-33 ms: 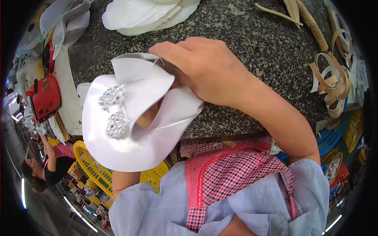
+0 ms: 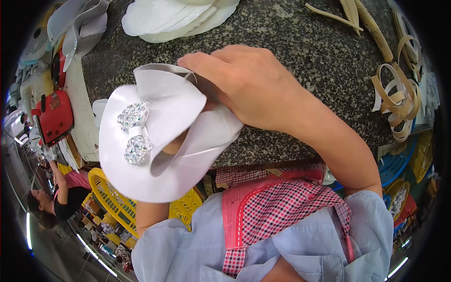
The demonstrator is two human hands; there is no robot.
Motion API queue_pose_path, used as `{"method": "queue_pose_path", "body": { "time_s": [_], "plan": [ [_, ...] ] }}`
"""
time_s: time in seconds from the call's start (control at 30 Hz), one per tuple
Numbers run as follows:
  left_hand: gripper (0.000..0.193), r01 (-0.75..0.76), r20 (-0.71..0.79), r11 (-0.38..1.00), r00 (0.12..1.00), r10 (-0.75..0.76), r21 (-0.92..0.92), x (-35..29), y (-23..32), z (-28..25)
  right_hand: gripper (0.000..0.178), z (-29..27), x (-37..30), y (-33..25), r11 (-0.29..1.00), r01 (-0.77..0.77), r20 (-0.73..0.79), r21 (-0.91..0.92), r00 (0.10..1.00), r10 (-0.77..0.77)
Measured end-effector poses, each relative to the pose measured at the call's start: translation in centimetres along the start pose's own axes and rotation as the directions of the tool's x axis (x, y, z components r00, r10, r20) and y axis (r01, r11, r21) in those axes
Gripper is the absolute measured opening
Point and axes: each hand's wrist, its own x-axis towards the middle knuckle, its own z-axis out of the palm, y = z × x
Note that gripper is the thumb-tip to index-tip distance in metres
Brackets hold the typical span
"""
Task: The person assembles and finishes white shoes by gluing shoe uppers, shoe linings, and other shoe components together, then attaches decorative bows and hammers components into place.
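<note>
A glossy white shoe upper [image 2: 159, 101], its edges curled, hangs over the worktop left of centre. A bow ornament [image 2: 134, 131] covered in clear rhinestones sits on its left side. My right hand [image 2: 249, 87] reaches from the right with fingers bent, gripping the upper's curled right edge; its fingertips are partly hidden in the fold. From below, my left forearm [image 2: 152, 216] runs behind the upper. Most of that hand is covered, but a little skin of my left hand [image 2: 177, 144] shows through the opening, closed on the upper from the far side.
The speckled stone worktop [image 2: 282, 42] carries a stack of white pieces [image 2: 174, 21] at the back. Beige strips [image 2: 399, 96] lie curled at right. A red device [image 2: 54, 115] stands left. Below are a yellow basket [image 2: 110, 197] and a blue basket [image 2: 397, 162]. Another person [image 2: 61, 197] works far left.
The upper has tilted a little, and its lower edge has risen slightly. My right hand has shifted slightly while keeping hold of the curled edge.
</note>
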Motion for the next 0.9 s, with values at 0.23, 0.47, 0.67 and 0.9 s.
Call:
{"method": "queue_pose_path", "body": {
  "time_s": [0.23, 0.47, 0.67, 0.9],
  "plan": [
    [0.045, -0.043, 0.045, 0.996, 0.998, 0.047, -0.077, 0.3, 0.0, -0.3, 0.018, -2.4, -0.1, -1.4, 0.996, -0.083, 0.282, -0.016, 0.956, 0.084],
    [0.044, -0.095, 0.054, 0.981, 0.993, 0.105, -0.167, 2.0, -1.0, 1.6, 0.024, -2.7, -0.7, -0.9, 0.994, -0.097, 0.246, -0.051, 0.963, 0.107],
    [0.044, -0.166, -0.072, 0.970, 0.985, 0.156, -0.178, 3.7, -4.2, 0.6, 0.027, -2.6, 1.0, 1.9, 0.968, -0.251, 0.071, 0.019, 0.966, 0.250],
    [0.019, 0.073, -0.084, 0.997, 0.994, -0.074, -0.011, 6.5, -3.3, 2.2, 0.017, -2.8, -1.6, -8.3, 0.790, 0.603, -0.092, 0.114, 0.798, -0.596]
  ]
}}
